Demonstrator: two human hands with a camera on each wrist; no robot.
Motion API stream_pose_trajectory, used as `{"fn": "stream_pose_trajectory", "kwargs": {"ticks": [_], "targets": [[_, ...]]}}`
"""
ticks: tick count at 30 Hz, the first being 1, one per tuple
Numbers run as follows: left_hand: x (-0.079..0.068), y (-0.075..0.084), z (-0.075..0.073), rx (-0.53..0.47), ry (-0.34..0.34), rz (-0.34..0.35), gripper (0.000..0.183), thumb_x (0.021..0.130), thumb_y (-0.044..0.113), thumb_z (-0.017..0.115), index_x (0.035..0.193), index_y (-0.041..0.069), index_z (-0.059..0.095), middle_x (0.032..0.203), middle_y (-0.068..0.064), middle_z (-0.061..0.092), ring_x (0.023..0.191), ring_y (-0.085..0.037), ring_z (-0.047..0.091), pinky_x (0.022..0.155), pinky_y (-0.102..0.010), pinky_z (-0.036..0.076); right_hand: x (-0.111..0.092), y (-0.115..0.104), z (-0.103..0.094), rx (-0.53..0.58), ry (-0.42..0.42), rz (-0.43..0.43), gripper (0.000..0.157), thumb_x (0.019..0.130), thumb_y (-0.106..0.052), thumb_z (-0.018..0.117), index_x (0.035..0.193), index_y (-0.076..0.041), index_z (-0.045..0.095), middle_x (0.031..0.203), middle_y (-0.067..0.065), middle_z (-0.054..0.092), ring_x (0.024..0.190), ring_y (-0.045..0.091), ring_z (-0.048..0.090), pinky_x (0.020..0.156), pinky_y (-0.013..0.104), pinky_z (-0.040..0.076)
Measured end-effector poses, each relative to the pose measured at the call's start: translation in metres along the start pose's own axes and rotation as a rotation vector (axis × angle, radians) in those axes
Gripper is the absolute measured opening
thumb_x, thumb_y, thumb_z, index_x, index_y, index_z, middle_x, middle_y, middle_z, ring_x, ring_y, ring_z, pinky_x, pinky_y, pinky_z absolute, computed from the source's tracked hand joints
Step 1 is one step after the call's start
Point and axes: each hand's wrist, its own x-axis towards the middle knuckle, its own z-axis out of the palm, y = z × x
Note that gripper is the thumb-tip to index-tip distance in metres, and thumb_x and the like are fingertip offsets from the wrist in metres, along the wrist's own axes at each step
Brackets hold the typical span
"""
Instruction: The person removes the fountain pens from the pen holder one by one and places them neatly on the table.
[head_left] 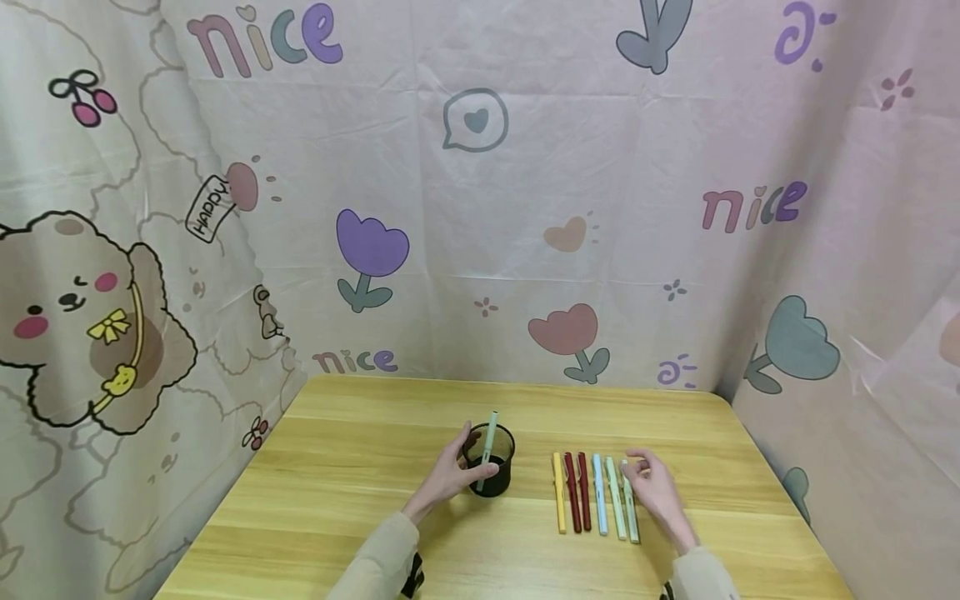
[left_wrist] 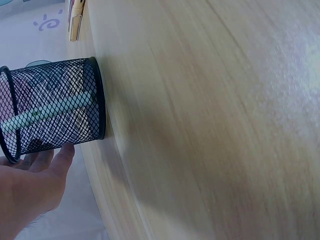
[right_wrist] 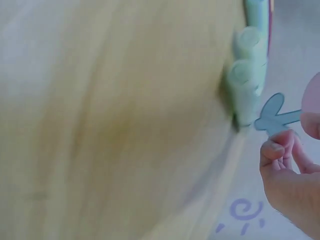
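My left hand (head_left: 455,473) holds a black mesh pen cup (head_left: 501,477), its thumb across the near side and the other fingers round the far side. Inside the cup a pale green pen (head_left: 490,437) leans, its top above the rim; the mesh (left_wrist: 55,82) shows it through in the left wrist view. Over the top end of the rightmost green pen (head_left: 632,512) hovers my right hand (head_left: 654,483), fingers loosely bent. The right wrist view shows those fingers apart from the green pens (right_wrist: 243,97), with nothing seen between them.
Left of that pen lie another pale green pen (head_left: 616,500), a light blue pen (head_left: 600,496), two dark red pens (head_left: 573,496) and a yellow pen (head_left: 559,496), side by side. A printed curtain (head_left: 465,233) hangs behind the wooden table (head_left: 337,442).
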Motion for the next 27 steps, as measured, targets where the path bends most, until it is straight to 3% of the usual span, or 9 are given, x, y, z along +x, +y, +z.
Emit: {"fn": "stream_pose_trajectory", "kwargs": {"ticks": [9,19,27], "targets": [[0.0,-0.001,0.0,-0.011,-0.004,0.0,0.103,0.091,0.033,0.076,0.162,0.005,0.007,0.164,-0.024,0.028,0.153,-0.051,0.014,0.119,-0.066,0.029,0.002,-0.027,0.013,0.074,0.008,-0.074,0.036,0.098,-0.007,0.059,0.131,0.006,0.059,0.105,0.017,0.063,0.081,0.019,0.063,0.061,0.021,0.05],[0.001,-0.002,0.0,-0.01,-0.001,0.003,0.104,0.09,0.033,0.076,0.162,0.004,0.008,0.164,-0.024,0.027,0.153,-0.051,0.014,0.119,-0.067,0.028,0.003,-0.055,0.042,0.135,-0.037,-0.194,0.029,0.095,-0.006,0.064,0.122,0.004,0.064,0.098,0.011,0.062,0.075,0.014,0.061,0.061,0.02,0.051],[0.0,0.0,0.0,-0.009,-0.009,0.007,0.104,0.091,0.034,0.076,0.162,0.004,0.007,0.164,-0.025,0.026,0.153,-0.051,0.013,0.118,-0.068,0.028,0.005,-0.078,0.063,0.174,-0.083,-0.227,0.027,0.095,-0.005,0.065,0.12,0.004,0.066,0.097,0.013,0.063,0.074,0.014,0.062,0.059,0.018,0.048]]}}
